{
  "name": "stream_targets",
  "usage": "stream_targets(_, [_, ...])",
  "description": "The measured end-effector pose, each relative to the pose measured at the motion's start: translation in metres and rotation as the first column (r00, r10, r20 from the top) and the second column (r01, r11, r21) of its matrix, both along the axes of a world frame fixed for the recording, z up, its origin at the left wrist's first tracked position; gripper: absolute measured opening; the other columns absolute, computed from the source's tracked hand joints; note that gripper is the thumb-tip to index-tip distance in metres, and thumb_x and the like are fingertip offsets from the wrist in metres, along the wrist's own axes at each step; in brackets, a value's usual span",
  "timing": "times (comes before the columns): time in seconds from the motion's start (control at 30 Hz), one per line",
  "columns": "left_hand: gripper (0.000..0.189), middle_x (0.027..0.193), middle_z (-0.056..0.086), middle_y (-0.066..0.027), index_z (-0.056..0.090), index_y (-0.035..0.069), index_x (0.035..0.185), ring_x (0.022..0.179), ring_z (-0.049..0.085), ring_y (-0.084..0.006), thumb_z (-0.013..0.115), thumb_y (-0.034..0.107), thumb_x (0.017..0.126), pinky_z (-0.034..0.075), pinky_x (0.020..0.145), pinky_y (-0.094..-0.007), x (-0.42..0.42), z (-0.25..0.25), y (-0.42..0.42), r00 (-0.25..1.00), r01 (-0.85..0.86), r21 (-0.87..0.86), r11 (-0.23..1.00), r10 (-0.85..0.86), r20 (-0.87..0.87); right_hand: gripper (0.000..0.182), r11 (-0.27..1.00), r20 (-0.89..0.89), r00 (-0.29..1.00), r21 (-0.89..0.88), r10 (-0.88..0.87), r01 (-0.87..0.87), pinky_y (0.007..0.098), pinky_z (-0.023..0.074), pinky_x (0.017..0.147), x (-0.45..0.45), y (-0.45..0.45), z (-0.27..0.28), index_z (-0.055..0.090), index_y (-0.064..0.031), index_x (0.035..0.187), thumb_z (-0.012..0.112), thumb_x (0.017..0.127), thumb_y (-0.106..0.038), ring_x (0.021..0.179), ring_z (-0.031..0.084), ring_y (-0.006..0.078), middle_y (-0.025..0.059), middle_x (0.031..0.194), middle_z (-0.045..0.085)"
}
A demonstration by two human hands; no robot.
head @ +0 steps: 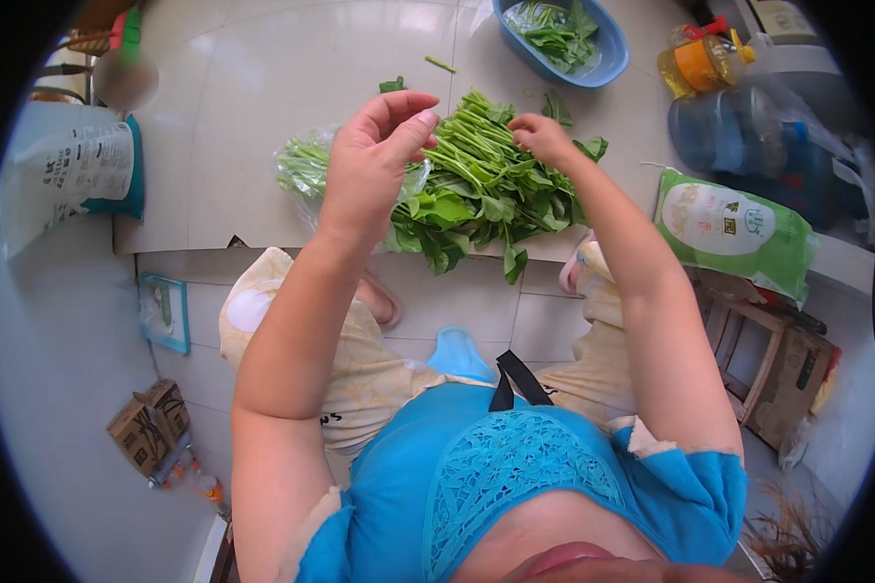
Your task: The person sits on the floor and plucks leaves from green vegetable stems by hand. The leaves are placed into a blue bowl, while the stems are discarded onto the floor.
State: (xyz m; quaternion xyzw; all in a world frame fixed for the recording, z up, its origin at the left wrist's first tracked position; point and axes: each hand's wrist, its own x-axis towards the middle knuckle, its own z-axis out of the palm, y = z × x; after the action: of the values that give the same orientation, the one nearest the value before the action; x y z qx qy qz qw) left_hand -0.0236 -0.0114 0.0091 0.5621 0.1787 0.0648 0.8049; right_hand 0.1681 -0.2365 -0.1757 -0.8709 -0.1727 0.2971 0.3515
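A large heap of leafy green vegetables with long stems (481, 175) lies at the front edge of a pale tiled slab (262, 65). Above the heap's left side is my left hand (383, 149), fingers curled and a gap between thumb and forefinger; nothing shows in it. My right hand (543, 138) is bent over the stems at the upper right of the heap, and whether it grips one is hidden. Clear plastic wrap (310, 175) covers stems at the left. A blue basin (612, 62) farther back holds picked leaves (558, 33).
A loose stem (440, 64) and a leaf (556, 109) lie on the slab. On the right are an oil bottle (700, 65), a large blue water bottle (729, 135) and a green-and-white bag (736, 226). A white-and-teal bag (80, 167) stands at left.
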Motion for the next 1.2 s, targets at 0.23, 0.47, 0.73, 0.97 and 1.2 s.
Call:
stream_targets(0.23, [0.019,0.089,0.059,-0.0029,0.057,0.002,0.102,0.075,0.052,-0.0061,0.055,0.012,0.085,0.041,0.066,-0.0175,0.003,-0.002,0.005,0.998,0.005,-0.111,0.994,-0.011,-0.054,0.014,0.892,0.3,0.893,-0.406,0.337,-0.2,0.0407,0.0462,0.069,-0.077,0.051,-0.034,0.062,-0.0104,0.08,0.054,0.076,-0.021,0.081,0.058,0.0284,0.0101,0.082,0.061])
stream_targets(0.47, [0.019,0.089,0.059,-0.0031,0.057,0.002,0.101,0.075,0.052,-0.0063,0.055,0.013,0.085,0.041,0.066,-0.0175,0.005,-0.005,0.008,0.998,0.013,-0.109,0.994,-0.02,-0.061,0.011,0.93,0.57,0.753,-0.335,0.329,-0.152,0.0425,0.0455,0.067,-0.09,0.054,-0.035,0.061,-0.0089,0.074,0.054,0.071,-0.017,0.077,0.056,0.0304,0.0109,0.076,0.058])
stream_targets(0.73, [0.016,0.084,0.059,0.0002,0.06,0.005,0.096,0.071,0.051,-0.0049,0.058,0.014,0.083,0.04,0.062,-0.0177,0.009,-0.017,0.011,0.996,0.004,-0.1,0.995,-0.013,-0.088,0.01,0.993,-0.159,0.987,0.119,0.025,-0.006,0.0231,0.0389,0.057,-0.032,0.028,0.067,0.056,-0.0049,0.076,0.058,0.076,-0.015,0.06,0.048,0.0101,0.0013,0.069,0.057])
stream_targets(0.97, [0.023,0.085,0.059,0.0036,0.061,0.006,0.099,0.072,0.048,-0.0032,0.064,0.02,0.08,0.034,0.058,-0.0154,0.013,-0.018,-0.017,0.983,0.074,-0.121,0.99,-0.093,-0.161,0.007,0.912,-0.629,0.775,0.347,0.053,0.22,0.0194,0.0381,0.057,-0.058,0.029,0.181,0.054,-0.0071,0.083,0.057,0.083,-0.014,0.062,0.049,0.0064,0.0018,0.078,0.061])
stream_targets(1.2, [0.026,0.087,0.061,-0.0004,0.06,0.003,0.098,0.072,0.051,-0.0055,0.06,0.026,0.084,0.037,0.061,-0.0179,0.01,-0.016,-0.021,0.99,0.096,-0.205,0.974,-0.115,-0.083,0.011,0.921,-0.612,0.769,0.381,0.183,0.084,0.0192,0.0381,0.061,-0.088,0.022,0.208,0.055,-0.0058,0.086,0.057,0.083,-0.016,0.066,0.049,0.0053,-0.0007,0.079,0.059])
